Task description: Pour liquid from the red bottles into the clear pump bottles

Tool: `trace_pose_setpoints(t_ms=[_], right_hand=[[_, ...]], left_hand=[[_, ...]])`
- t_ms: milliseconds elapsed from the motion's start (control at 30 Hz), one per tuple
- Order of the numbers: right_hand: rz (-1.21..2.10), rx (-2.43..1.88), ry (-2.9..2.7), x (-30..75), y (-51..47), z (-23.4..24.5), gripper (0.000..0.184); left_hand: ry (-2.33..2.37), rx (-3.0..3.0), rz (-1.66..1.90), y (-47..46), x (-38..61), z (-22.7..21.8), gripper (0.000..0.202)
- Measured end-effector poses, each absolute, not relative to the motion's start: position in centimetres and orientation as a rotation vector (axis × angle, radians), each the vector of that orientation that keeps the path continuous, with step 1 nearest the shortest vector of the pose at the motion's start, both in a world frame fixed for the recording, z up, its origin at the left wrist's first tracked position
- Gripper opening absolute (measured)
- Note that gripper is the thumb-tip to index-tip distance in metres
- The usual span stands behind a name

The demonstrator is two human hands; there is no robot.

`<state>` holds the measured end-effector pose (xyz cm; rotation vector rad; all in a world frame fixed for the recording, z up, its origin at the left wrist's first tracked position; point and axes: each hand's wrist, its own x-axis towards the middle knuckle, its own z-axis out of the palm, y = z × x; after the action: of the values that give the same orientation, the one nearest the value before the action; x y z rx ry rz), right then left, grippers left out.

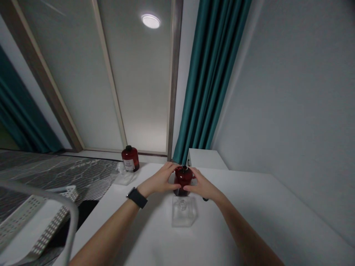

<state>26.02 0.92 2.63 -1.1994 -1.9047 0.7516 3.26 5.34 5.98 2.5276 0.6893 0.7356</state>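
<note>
Nearest you, the white bench (pixel 222 229) runs out from under your bare forearms, and a black watch strap (pixel 137 197) circles your left wrist. Off the bench to the left, a white perforated plastic basket (pixel 36 218) sits behind a pale curved rail (pixel 36 192).

On the bench, a clear square glass piece (pixel 183 211) stands just in front of a dark red lidded jar (pixel 183 181). Your left hand (pixel 158 181) and right hand (pixel 202 186) are closed around that jar from either side, fingers on its body, so they're together on it rather than apart.

The jar looks stiff and smooth, probably glass or glazed ceramic, so expect it to be fragile, slippery and moderately heavy for its size. Its body is the surest place to hold, since the lid may lift free.

Further along the bench, clear crumpled wrapping (pixel 124 176) lies beside a dark red bottle (pixel 130 159) with a black cap. Beyond stands a white cabinet (pixel 205 159) against a teal curtain (pixel 210 74).
</note>
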Motion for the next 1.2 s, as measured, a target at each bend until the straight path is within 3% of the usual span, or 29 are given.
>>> trace_pose_setpoints(t_ms=[800, 1033, 1200], right_hand=[[1.142, -0.927, -1.58, 24.8, 0.7, 1.5, 0.077], [1.232, -0.854, -1.536, 25.1, 1.1, 0.8, 0.051], [1.37, -0.885, -1.389, 25.3, 1.4, 0.1, 0.05]], left_hand=[[0.602, 2.325, 0.84, 5.1, 3.6, 5.0, 0.063], [0.585, 2.248, 0.794, 5.5, 3.5, 3.9, 0.069], [0.585, 2.188, 0.769, 5.4, 3.5, 3.9, 0.068]])
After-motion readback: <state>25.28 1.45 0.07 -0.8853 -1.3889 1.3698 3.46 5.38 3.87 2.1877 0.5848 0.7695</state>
